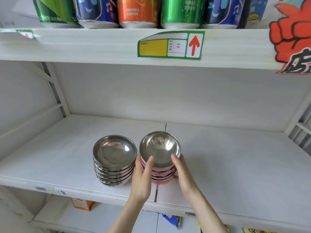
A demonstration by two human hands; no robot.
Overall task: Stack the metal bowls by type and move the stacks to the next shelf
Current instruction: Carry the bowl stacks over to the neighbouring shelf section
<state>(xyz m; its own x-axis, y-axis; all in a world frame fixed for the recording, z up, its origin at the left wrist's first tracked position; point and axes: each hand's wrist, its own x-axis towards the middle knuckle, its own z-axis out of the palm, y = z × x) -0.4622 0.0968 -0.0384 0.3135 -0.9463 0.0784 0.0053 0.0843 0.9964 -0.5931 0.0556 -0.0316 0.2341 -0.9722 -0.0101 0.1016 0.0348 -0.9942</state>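
— White shelving fills the frame; what sits on the white middle shelf board (235,158)?

— At lower centre, the left hand (142,180) and the right hand (184,175) clasp a stack of pink-sided steel bowls (159,149) between them, thumbs hooked over the top bowl's rim, fingers wrapped round the sides. Whether the stack's base touches the board I cannot tell.

— And beside it?

— Just to the left stands a stack of plain shallow steel bowls (114,153), close to the left hand's knuckles, on the board near its front edge.

— Farther out?

— A dark seam (165,127) runs through the board behind the pink stack. Along the top, the upper shelf carries green, blue and orange drink cans (138,12), with a green-and-yellow price label with a red arrow (170,45) on its front lip and a red cartoon sticker (292,36) at upper right. Packets show on the shelf below, bottom of frame.
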